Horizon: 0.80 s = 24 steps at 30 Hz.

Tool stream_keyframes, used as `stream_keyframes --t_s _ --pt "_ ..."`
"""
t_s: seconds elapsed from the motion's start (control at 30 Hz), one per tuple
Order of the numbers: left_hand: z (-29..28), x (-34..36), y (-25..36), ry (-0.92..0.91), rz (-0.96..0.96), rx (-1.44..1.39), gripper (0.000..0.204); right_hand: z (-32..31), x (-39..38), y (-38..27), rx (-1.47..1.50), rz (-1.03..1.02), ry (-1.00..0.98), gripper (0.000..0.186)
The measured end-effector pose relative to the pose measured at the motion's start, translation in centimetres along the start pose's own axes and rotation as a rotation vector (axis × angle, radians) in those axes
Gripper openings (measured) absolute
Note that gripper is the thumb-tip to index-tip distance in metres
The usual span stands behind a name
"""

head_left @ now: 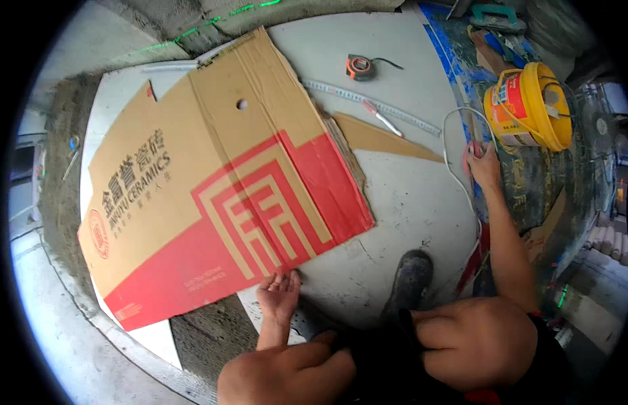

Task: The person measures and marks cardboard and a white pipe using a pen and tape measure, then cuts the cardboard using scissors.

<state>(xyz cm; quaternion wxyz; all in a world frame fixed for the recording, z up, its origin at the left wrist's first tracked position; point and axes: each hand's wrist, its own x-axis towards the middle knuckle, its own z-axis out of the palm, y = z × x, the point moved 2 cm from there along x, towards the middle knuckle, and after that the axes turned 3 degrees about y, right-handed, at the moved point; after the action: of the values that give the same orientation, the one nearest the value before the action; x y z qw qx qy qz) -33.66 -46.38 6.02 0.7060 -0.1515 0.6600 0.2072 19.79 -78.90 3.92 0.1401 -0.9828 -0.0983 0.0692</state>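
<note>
A large brown and red cardboard sheet, with a small round hole and a cut outline, lies tilted across a pale board. My left hand is palm up at its near edge, fingers curled against that edge; the fingertips are partly hidden. Out to the right, my right hand is closed around a small red thing, mostly covered by the fingers, so its kind is unclear. A yellow bucket lies tipped just beyond that hand. Close by runs a thin white cord.
On the pale board lie a tape measure, a steel ruler, a red and white pen and a pointed cardboard scrap. A green-handled trowel is at the far right. My boot stands on the board.
</note>
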Motion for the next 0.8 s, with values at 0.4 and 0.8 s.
stream_keyframes --t_s 0.4,0.8 --pt "0.1 -0.1 -0.7 -0.458 -0.015 0.042 0.026 4.7 -17.4 -15.2 1.253 0.417 -0.891 0.046" --pt "5.8 -3.3 -8.6 -0.804 -0.334 0.407 0.032 0.9 -20.8 -23.5 1.348 0.261 -0.937 0.057"
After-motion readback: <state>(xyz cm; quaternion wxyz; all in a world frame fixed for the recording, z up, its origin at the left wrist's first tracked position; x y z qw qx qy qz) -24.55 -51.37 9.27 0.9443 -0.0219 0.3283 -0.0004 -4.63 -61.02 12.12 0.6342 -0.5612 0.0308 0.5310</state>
